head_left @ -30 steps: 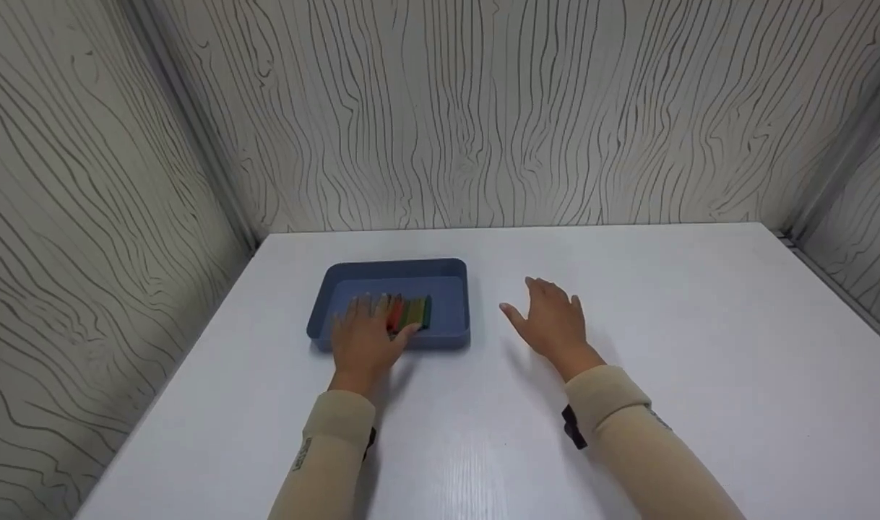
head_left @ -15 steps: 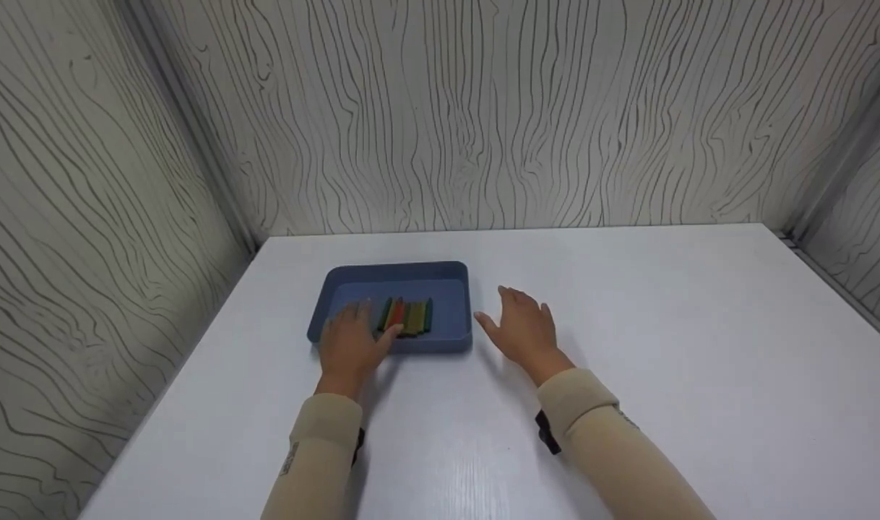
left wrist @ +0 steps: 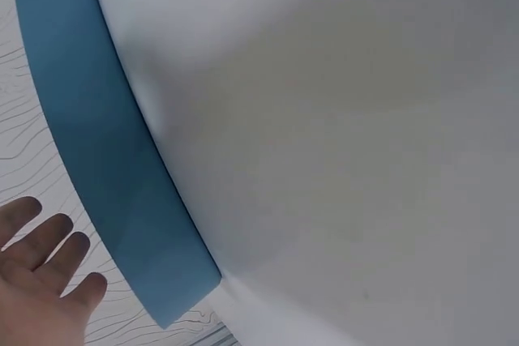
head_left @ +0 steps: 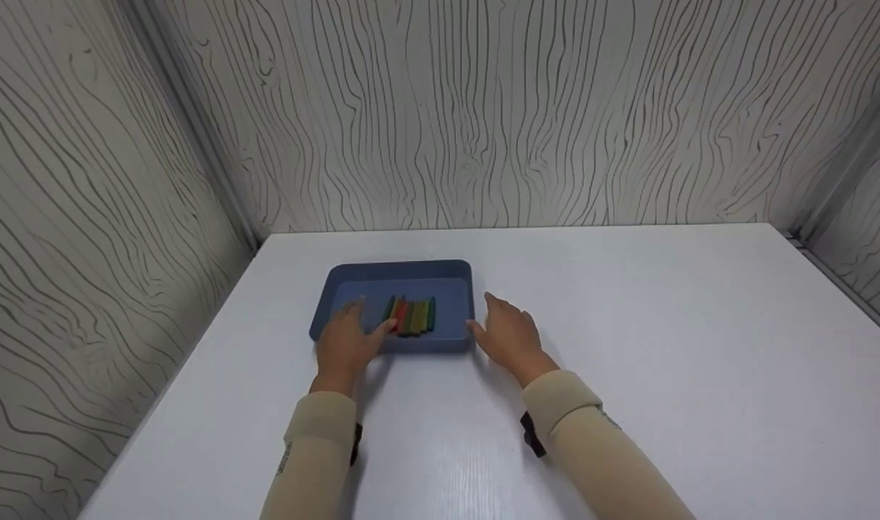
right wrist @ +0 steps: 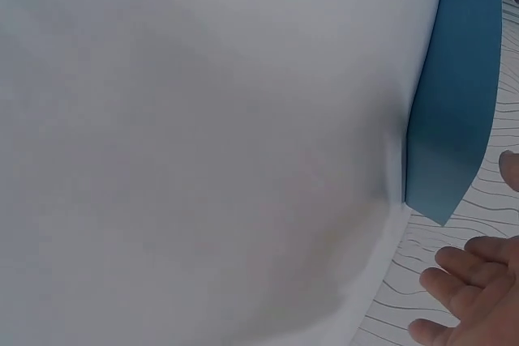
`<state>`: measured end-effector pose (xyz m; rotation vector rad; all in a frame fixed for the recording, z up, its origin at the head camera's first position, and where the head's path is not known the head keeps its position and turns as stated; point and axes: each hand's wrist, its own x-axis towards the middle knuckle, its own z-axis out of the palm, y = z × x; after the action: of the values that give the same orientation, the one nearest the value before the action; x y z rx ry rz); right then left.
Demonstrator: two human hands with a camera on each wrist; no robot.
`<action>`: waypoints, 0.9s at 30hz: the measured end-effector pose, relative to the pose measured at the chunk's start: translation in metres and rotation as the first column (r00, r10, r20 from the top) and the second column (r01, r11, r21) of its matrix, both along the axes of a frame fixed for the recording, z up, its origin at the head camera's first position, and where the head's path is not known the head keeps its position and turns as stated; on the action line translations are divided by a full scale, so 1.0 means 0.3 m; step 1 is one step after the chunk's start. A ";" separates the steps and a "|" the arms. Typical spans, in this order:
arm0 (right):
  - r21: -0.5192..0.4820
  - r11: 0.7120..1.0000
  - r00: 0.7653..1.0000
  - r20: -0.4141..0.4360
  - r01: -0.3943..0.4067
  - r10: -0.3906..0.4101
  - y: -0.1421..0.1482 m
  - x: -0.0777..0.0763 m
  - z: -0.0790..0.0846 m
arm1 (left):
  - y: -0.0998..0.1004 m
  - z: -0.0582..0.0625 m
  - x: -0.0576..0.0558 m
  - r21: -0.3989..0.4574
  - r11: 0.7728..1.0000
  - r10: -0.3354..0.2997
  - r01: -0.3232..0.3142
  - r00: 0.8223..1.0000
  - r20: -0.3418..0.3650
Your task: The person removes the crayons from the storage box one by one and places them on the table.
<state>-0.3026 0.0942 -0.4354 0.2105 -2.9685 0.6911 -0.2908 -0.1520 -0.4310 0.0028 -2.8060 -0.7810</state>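
A shallow blue tray (head_left: 433, 345) stands on the white table, left of centre in the head view. Inside it several crayons (head_left: 413, 318) in green, red and yellow lie side by side. My left hand (head_left: 344, 343) is over the tray's front left corner, fingers spread and thumb towards the crayons. Beside the tray's right side is my right hand (head_left: 511, 336), its thumb right at the front right corner. Both wrist views show the tray's outer wall (left wrist: 113, 135) with loosely extended fingers past it. Neither hand holds anything.
The white table (head_left: 664, 347) reaches far to the right of the tray. Wood-grain patterned panels (head_left: 440, 115) close off the back and the sides. A dark strap piece (head_left: 532, 435) shows at the right wrist.
My right hand has moved left, up to the tray's right side. The left hand has shifted a little left, uncovering more crayons. The tray is in nearly the same place.
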 end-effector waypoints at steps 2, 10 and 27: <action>-0.007 1.000 1.000 0.005 -0.004 0.004 -0.007 -0.001 -0.004 | 0.002 0.001 -0.001 0.031 1.000 -0.002 0.002 1.000 0.005; -0.030 0.999 1.000 0.009 -0.021 0.021 -0.021 -0.006 -0.013 | 0.011 -0.001 -0.002 0.117 0.993 -0.006 0.009 1.000 -0.024; -0.034 0.999 0.997 0.077 -0.030 0.033 0.016 0.016 -0.029 | 0.043 -0.016 0.014 0.210 0.975 -0.068 0.066 0.998 0.000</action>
<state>-0.2976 0.0992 -0.4441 0.2342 -3.0304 0.7685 -0.2867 -0.1391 -0.4357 -0.0539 -2.7288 -1.0920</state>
